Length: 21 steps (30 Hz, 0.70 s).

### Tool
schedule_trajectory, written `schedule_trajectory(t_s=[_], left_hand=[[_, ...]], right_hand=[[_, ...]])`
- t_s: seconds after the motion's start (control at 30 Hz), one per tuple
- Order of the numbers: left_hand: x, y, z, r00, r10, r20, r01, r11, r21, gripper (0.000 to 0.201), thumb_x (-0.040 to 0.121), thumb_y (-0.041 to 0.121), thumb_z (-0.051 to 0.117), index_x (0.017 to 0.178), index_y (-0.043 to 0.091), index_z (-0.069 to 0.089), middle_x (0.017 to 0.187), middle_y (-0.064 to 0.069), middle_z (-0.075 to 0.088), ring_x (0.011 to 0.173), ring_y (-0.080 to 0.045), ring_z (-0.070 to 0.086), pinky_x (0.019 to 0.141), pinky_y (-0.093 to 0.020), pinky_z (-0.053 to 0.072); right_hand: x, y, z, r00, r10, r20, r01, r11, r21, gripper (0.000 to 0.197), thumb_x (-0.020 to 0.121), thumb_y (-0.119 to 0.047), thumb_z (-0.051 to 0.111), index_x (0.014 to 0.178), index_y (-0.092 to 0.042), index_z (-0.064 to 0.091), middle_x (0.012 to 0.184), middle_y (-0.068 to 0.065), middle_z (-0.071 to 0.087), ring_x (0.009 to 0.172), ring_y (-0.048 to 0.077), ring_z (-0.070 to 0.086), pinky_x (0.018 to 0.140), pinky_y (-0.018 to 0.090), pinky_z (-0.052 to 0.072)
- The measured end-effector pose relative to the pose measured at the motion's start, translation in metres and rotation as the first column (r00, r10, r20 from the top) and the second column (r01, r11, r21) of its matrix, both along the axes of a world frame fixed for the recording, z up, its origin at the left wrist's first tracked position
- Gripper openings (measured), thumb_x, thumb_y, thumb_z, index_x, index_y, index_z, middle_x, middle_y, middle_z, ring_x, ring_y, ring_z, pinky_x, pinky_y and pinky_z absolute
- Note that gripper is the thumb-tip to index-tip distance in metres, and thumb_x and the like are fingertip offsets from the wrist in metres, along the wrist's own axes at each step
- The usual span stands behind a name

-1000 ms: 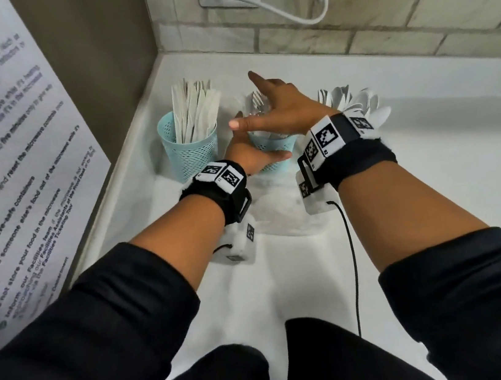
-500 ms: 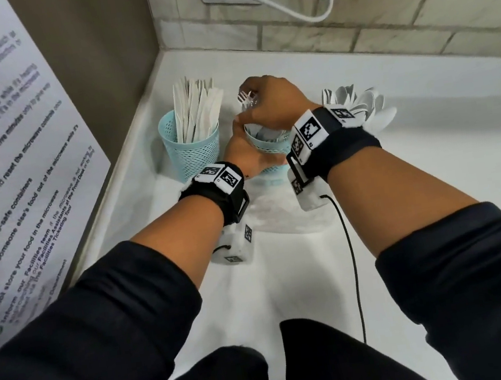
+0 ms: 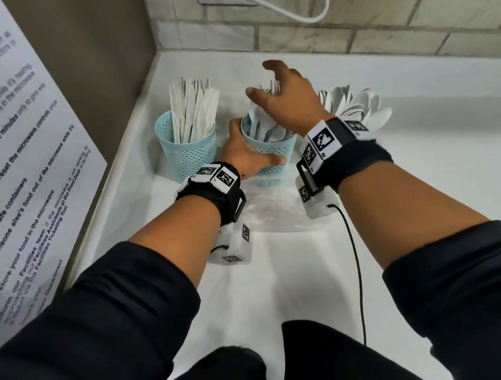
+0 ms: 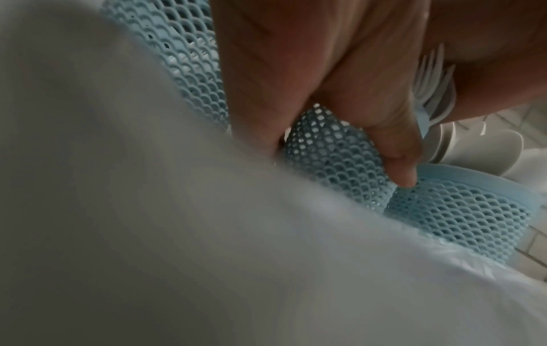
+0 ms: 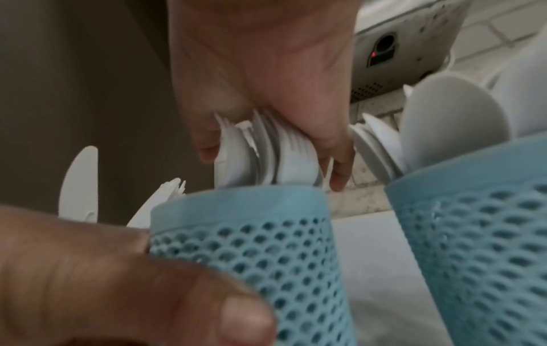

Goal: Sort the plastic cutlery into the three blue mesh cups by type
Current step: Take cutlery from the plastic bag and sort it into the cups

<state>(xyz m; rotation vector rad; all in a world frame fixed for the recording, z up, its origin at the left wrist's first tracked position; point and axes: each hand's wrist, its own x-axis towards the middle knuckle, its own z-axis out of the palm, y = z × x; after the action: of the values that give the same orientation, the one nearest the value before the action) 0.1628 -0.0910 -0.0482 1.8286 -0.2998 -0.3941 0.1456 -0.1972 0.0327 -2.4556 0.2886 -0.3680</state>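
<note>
3 blue mesh cups (image 3: 187,153) (image 3: 273,154) (image 5: 473,210): 1 w/ knives (image 3: 191,111), 1 w/ forks (image 3: 266,126), 1 w/ spoons (image 3: 356,104). Pcs per cup too many to count. 2 hands (image 3: 246,158) (image 3: 289,100).

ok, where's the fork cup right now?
Head view: the fork cup is the middle one, between the knife cup and the spoons, with the left hand gripping it.

My head camera looks down and forward at the counter corner (image 3: 432,164). My left wrist camera sits low, very near the middle cup (image 4: 334,159) (half blocked by something white). My right wrist camera faces that same cup (image 5: 245,245) close up.
</note>
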Motion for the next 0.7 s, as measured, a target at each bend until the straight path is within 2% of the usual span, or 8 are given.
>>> schedule_trajectory(t_s=[0.1,0.2,0.27,0.33,0.4,0.47,0.6,0.7], left_hand=[[-0.001,-0.001,0.000,1.000,-0.006,0.006,0.006,1.000,0.021,0.106,0.060,0.012,0.086,0.139,0.011,0.016,0.128,-0.002,0.049,0.118,-0.018,0.050,0.102,-0.034,0.043],[-0.001,0.000,0.002,1.000,0.010,0.001,-0.010,1.000,0.011,0.109,0.064,0.009,0.084,0.144,0.008,0.010,0.126,-0.001,0.046,0.118,-0.015,0.046,0.098,-0.024,0.040],[0.000,0.002,0.002,1.000,-0.006,0.014,0.006,1.000,0.027,0.106,0.062,0.013,0.085,0.142,0.009,0.015,0.126,-0.001,0.045,0.115,-0.015,0.046,0.096,-0.025,0.040],[0.000,0.002,0.000,1.000,-0.025,0.014,0.025,0.999,0.032,0.104,0.059,0.017,0.087,0.138,0.013,0.019,0.128,0.000,0.048,0.116,-0.017,0.049,0.101,-0.031,0.042],[0.000,0.000,0.000,1.000,-0.026,0.013,0.026,0.999,0.032,0.102,0.058,0.015,0.087,0.136,0.013,0.021,0.122,0.002,0.048,0.113,-0.017,0.050,0.099,-0.033,0.044],[0.000,0.001,0.002,1.000,-0.010,0.023,0.008,0.999,0.046,0.102,0.060,0.014,0.086,0.137,0.012,0.019,0.117,0.004,0.044,0.109,-0.014,0.047,0.098,-0.031,0.044],[0.000,0.001,0.002,0.999,-0.016,0.027,0.015,0.998,0.054,0.101,0.060,0.018,0.087,0.136,0.015,0.021,0.122,-0.002,0.048,0.112,-0.019,0.050,0.097,-0.033,0.044],[0.000,0.002,0.001,1.000,-0.009,0.011,0.009,0.998,0.055,0.101,0.060,0.018,0.086,0.136,0.015,0.021,0.119,0.000,0.049,0.110,-0.018,0.050,0.099,-0.034,0.044]], right_hand=[[0.001,0.005,0.002,0.993,0.109,-0.048,-0.109,0.994,0.005,0.067,0.083,-0.052,0.060,0.138,-0.021,0.040,0.138,0.010,0.047,0.125,0.025,0.047,0.098,0.029,0.038],[0.005,0.010,0.010,0.945,0.282,-0.167,-0.297,0.952,-0.075,0.038,0.081,-0.035,0.068,0.114,-0.017,0.065,0.105,-0.004,0.060,0.102,0.013,0.056,0.076,0.016,0.039],[0.013,0.005,0.007,0.980,0.155,-0.123,-0.171,0.976,-0.131,0.025,0.083,-0.025,0.064,0.104,-0.013,0.068,0.094,-0.001,0.061,0.094,0.016,0.056,0.070,0.019,0.037],[0.016,-0.001,0.001,0.999,-0.026,-0.034,0.021,0.990,-0.139,0.026,0.083,-0.027,0.057,0.102,-0.011,0.067,0.104,0.010,0.064,0.100,0.026,0.059,0.073,0.021,0.036],[0.014,0.000,-0.001,0.996,0.057,-0.070,-0.061,0.997,-0.051,0.028,0.083,-0.032,0.061,0.102,-0.012,0.068,0.108,0.009,0.065,0.099,0.022,0.059,0.076,0.021,0.039],[0.010,0.004,0.002,0.974,0.190,-0.123,-0.187,0.982,0.041,0.025,0.081,-0.030,0.067,0.099,-0.013,0.070,0.100,0.003,0.066,0.089,0.012,0.057,0.074,0.019,0.039],[0.013,0.000,-0.003,0.999,0.016,0.048,-0.015,1.000,-0.019,0.019,0.080,-0.024,0.065,0.091,-0.008,0.068,0.082,0.001,0.059,0.079,0.012,0.052,0.065,0.019,0.034],[0.011,0.002,0.002,0.991,0.066,0.113,-0.063,0.998,-0.022,0.014,0.076,-0.016,0.067,0.084,-0.004,0.067,0.065,-0.010,0.051,0.074,0.010,0.050,0.057,0.016,0.031]])
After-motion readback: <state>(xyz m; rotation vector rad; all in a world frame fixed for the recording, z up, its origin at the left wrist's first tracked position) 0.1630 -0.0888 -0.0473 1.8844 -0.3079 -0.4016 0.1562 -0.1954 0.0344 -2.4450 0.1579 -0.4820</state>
